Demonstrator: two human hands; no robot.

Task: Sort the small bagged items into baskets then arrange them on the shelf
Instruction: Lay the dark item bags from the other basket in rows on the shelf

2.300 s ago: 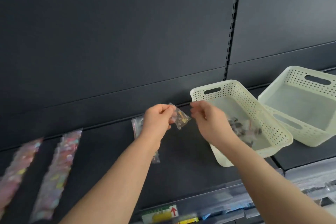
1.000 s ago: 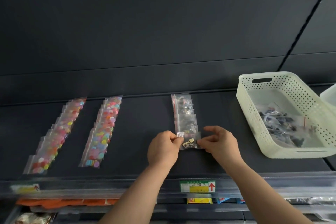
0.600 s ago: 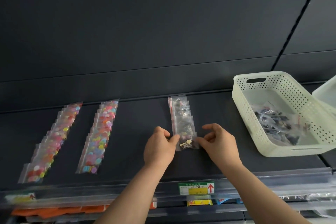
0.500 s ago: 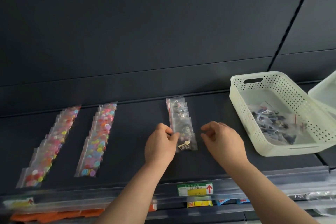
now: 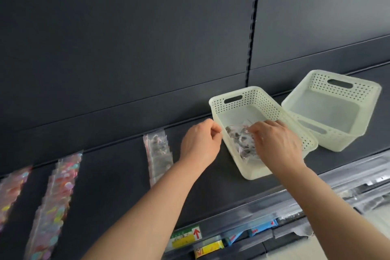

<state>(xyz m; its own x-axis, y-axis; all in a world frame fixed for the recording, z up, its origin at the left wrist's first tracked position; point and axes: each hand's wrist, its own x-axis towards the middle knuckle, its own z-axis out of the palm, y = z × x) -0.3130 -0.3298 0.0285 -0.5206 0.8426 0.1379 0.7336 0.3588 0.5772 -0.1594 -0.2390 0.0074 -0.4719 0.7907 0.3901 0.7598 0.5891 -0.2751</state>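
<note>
A cream perforated basket (image 5: 253, 172) stands on the dark shelf (image 5: 118, 177) and holds a loose pile of small clear bags with dark pieces (image 5: 242, 143). My right hand (image 5: 276, 145) reaches into this basket, its fingertips on the pile; a grip is not clear. My left hand (image 5: 200, 143) hovers just left of the basket's rim, fingers curled with thumb and forefinger pinched, nothing visible in them. A row of overlapping clear bags of the same dark pieces (image 5: 158, 154) lies on the shelf left of my left hand.
A second cream basket (image 5: 329, 112), empty, sits tilted against the first one's right side. Two rows of bags with colourful discs (image 5: 57, 196) (image 5: 10, 192) lie at the far left. A yellow price label (image 5: 185, 236) marks the shelf's front edge, with packed shelves below.
Both hands have left the near end of the bag row, where they laid down a bag. They moved right: the right hand into the basket, the left beside its rim. The view swung right.
</note>
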